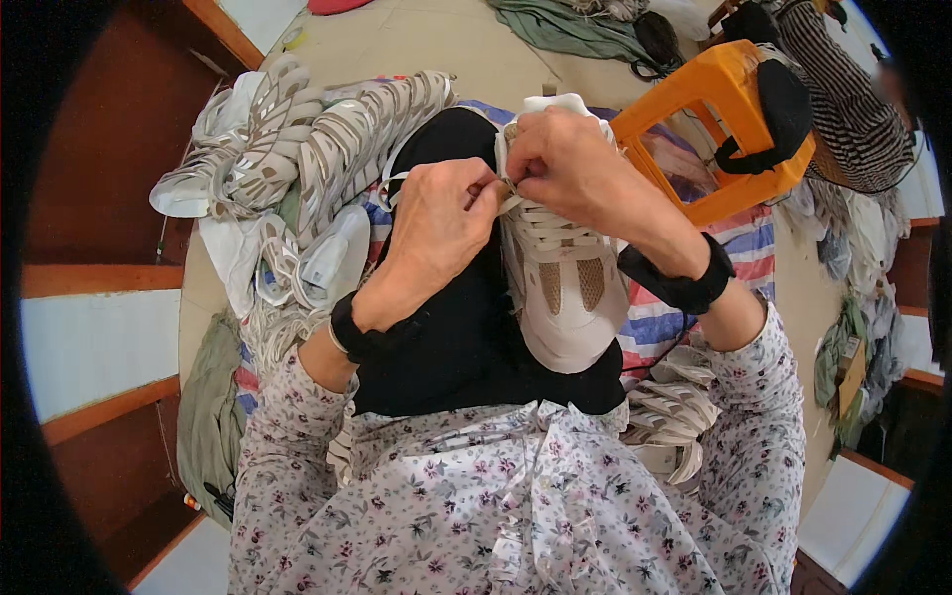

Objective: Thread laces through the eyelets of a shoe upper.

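Note:
A white-and-beige shoe with mesh panels lies on the black cloth over my lap, its toe toward me. Flat white laces cross its front in rows. My left hand is closed in a pinch at the shoe's left eyelet edge, on the white shoelace. From the other side my right hand pinches the same lace, its fingertips almost meeting the left ones. A loose lace end shows left of my left wrist. The right hand covers part of the shoe's upper opening.
Stacked shoe uppers lie at the left, with white laces below them. More shoe uppers rest by my right elbow. An orange plastic stool stands at the right on a striped sheet. Another person's striped garment shows beyond it.

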Tool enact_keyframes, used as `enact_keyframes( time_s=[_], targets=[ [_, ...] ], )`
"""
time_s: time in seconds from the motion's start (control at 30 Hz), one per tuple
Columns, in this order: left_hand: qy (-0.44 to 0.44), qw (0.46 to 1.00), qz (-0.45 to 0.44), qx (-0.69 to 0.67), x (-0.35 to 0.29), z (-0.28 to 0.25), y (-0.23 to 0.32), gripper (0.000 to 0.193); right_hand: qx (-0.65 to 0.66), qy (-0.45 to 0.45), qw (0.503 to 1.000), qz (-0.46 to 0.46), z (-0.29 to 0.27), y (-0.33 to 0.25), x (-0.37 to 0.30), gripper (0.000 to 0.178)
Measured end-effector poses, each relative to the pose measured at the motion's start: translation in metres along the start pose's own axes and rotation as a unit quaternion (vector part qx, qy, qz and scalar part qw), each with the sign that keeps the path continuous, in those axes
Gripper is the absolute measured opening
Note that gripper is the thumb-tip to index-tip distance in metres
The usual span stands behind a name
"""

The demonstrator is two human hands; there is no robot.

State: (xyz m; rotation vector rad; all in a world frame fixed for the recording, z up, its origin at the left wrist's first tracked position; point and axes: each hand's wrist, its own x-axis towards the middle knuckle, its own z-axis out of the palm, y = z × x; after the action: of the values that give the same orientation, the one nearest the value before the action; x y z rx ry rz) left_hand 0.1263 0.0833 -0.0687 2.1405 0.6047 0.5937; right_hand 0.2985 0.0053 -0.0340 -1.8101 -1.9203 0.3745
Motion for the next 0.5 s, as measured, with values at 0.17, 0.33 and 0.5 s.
enact_keyframes(
  time_s=[0.17, 0.33, 0.5],
  targets=[
    [0.014, 1.0, 0.01, 0.02, -0.003, 0.001, -0.006, 0.013, -0.047, 0.065, 0.997, -0.01, 0.012, -0.011, -0.008, 0.008],
    [-0.029, 0.993, -0.083, -0.074, 0.002, -0.001, 0.002, 0.017, -0.024, -0.05, 0.998, 0.043, 0.002, -0.011, 0.0, 0.005],
    [-0.016, 0.993, -0.043, -0.107, -0.002, 0.001, 0.0, 0.012, -0.072, 0.079, 0.992, -0.066, 0.009, -0.008, -0.018, 0.012]
  ],
)
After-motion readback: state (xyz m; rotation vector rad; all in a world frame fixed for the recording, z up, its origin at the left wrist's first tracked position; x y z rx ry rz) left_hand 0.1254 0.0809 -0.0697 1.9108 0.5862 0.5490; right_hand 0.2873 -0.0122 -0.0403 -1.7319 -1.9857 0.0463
